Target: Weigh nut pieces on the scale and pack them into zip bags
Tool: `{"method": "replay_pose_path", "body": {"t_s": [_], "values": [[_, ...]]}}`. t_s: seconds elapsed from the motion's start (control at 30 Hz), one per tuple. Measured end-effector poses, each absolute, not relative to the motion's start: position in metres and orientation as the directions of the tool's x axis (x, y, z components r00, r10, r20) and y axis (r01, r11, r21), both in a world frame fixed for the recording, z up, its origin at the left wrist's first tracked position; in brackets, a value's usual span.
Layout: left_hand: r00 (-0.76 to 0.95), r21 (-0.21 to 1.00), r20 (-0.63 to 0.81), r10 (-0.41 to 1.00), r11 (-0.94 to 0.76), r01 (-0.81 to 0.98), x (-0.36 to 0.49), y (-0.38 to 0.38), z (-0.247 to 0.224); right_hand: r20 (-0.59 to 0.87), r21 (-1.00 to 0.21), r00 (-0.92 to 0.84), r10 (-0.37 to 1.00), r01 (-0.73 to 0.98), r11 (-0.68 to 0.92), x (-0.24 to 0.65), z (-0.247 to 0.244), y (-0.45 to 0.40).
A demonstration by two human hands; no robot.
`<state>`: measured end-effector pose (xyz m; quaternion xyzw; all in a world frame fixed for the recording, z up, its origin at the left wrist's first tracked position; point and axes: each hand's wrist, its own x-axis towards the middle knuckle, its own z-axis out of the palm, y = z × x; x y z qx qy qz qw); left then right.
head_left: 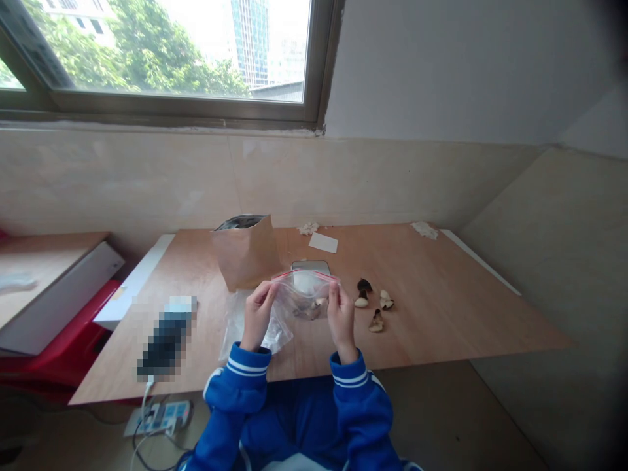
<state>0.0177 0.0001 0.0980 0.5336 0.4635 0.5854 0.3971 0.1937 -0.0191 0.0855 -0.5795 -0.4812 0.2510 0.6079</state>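
Note:
Between my hands hangs a clear zip-lock bag (pixel 307 307) with a red strip along its top and some pale brown pieces inside. My left hand (pixel 258 313) pinches the left end of its top edge, and my right hand (pixel 342 317) pinches the right end. The mouth looks parted in the middle. Behind the bag lies a white, dark-rimmed flat object (pixel 311 266), partly hidden. Several dried mushroom pieces (pixel 377 321) rest on the table just right of my right hand. Beneath my left hand is a heap of clear plastic bags (pixel 279 335).
An open brown paper pouch (pixel 248 252) stands behind my left hand. A white card (pixel 323 243) and crumpled scraps (pixel 309 228) lie near the wall. A pixelated phone-like object (pixel 167 340) with a cable sits at left; a power strip (pixel 164 417) is below the table edge.

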Motion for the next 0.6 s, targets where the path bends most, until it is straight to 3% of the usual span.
{"method": "replay_pose_path", "body": {"t_s": [0.13,0.6], "values": [[-0.233,0.970,0.223,0.946,-0.239,-0.043,0.021,0.001,0.102,0.307,-0.941,0.386,0.870,0.259,0.218,0.199,0.081,-0.016],[-0.233,0.955,0.128,0.964,-0.183,-0.232,0.021,0.007,0.096,0.292,-0.941,0.144,0.946,0.219,0.257,0.221,0.090,-0.018]]}}
